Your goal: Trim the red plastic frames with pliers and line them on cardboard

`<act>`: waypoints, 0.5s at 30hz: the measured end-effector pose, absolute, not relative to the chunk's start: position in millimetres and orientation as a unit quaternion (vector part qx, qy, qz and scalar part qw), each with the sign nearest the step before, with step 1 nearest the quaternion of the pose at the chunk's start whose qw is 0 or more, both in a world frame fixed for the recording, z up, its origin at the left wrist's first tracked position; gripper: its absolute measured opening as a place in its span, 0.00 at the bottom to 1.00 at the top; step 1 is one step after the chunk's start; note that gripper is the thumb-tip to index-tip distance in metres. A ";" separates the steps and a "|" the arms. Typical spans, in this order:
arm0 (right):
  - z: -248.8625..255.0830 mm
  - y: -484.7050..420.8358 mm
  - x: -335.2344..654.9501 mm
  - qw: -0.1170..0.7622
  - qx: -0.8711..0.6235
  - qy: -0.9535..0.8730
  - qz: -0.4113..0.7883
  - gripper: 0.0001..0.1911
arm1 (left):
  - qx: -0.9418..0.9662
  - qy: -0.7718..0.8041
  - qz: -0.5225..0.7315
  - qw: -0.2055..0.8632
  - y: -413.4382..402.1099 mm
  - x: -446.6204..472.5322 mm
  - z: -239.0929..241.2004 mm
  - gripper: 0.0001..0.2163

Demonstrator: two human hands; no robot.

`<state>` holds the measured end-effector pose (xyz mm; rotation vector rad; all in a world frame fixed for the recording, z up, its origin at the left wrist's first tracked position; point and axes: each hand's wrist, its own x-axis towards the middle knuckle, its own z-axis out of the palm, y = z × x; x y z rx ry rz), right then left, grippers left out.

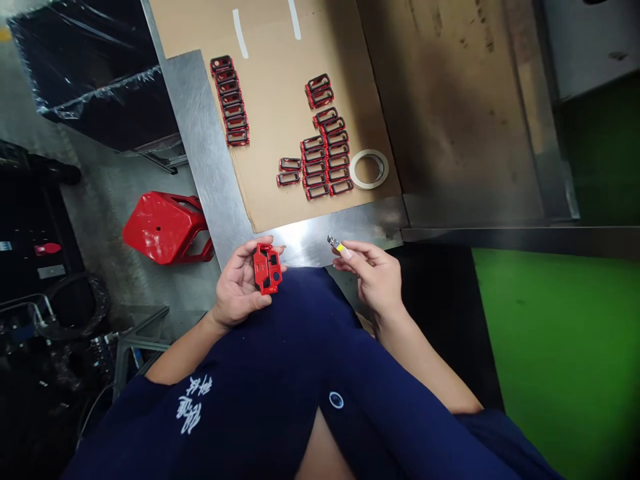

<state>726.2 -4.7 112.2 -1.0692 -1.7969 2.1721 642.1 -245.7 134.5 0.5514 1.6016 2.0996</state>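
Head view, left fingers [270,248] cradling red frame [267,269], right fingers [350,252] pinching clip [334,244], white lettering [190,407]

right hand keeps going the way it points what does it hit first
Probably the brushed steel sheet: the small metal tool in the right hand points up and left across it. Depth is unclear, so the hand may be above the steel and reach the cardboard first.

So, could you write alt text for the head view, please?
A person's left hand holds a red part while the right hand pinches a small metal tool with a yellow band. Beyond them, rows of red-and-black rectangular frames and a roll of tape lie on cardboard on a steel table.
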 end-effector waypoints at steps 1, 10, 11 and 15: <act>95.8 -2.6 724.3 0.052 -0.396 -0.559 0.727 0.25 | 0.201 0.580 0.757 0.222 -246.9 643.2 132.8 0.33; -21.4 11.0 719.7 0.060 -0.546 -0.475 0.688 0.24 | 0.028 0.844 0.512 0.158 -203.0 524.5 50.0 0.26; -26.0 12.4 720.6 0.059 -0.546 -0.474 0.688 0.24 | -0.012 0.881 0.457 0.125 -192.3 497.4 40.7 0.23; -31.3 16.1 723.0 0.045 -0.533 -0.473 0.700 0.25 | -0.066 0.898 0.432 0.047 -162.6 414.6 23.7 0.20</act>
